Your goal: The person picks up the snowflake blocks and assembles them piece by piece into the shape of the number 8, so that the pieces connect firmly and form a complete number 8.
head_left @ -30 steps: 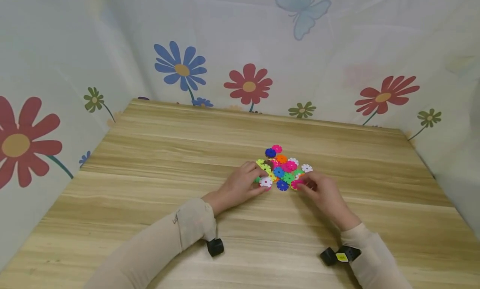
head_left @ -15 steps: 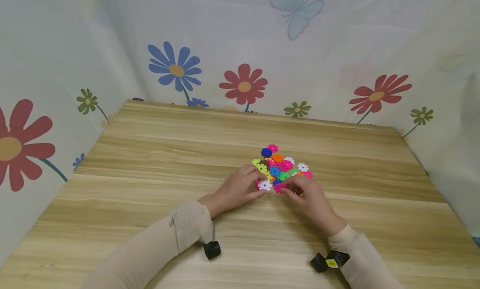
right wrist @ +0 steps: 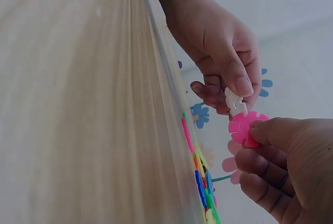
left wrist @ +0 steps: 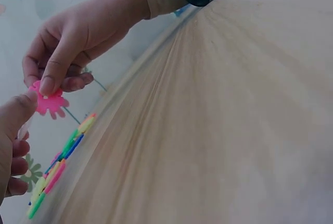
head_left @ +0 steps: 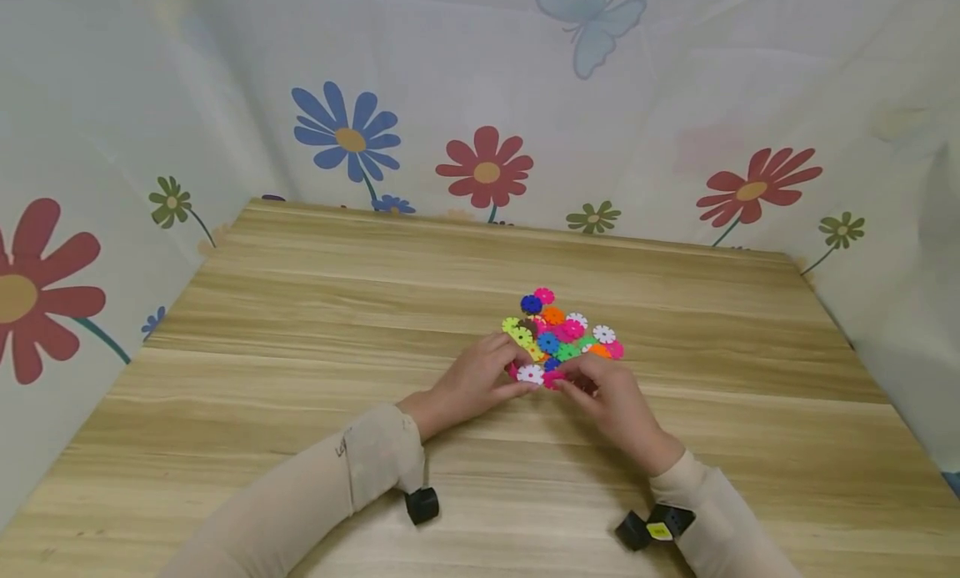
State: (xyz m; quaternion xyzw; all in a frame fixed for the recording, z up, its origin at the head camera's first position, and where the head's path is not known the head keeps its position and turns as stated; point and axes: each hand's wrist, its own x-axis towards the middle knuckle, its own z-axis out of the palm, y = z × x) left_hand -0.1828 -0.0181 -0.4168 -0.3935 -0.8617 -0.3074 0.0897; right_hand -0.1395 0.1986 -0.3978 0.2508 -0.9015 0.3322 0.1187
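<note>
My left hand (head_left: 477, 376) pinches a white notched snowflake disc (head_left: 530, 374) by thumb and fingers. Between the thumb and fingers of my right hand (head_left: 617, 399) is a pink snowflake disc (right wrist: 248, 128). In the right wrist view the edges of the white disc (right wrist: 235, 102) and the pink one meet; how far their notches interlock cannot be told. Both discs are held up off the table. Just beyond the hands lies a loose pile of coloured snowflake discs (head_left: 567, 352), partly hidden by the fingers.
The wooden table (head_left: 337, 294) reaches back to a flower-printed curtain (head_left: 420, 52). At the pile's far side lie a dark blue disc (head_left: 531, 304) and a pink one, overlapping. A black wrist camera (head_left: 422, 505) hangs under the left sleeve, another (head_left: 633, 530) at the right.
My right hand has moved left from the pile's right side, bringing the pink disc to the white one. The left hand has stayed nearly in place, keeping its pinch.
</note>
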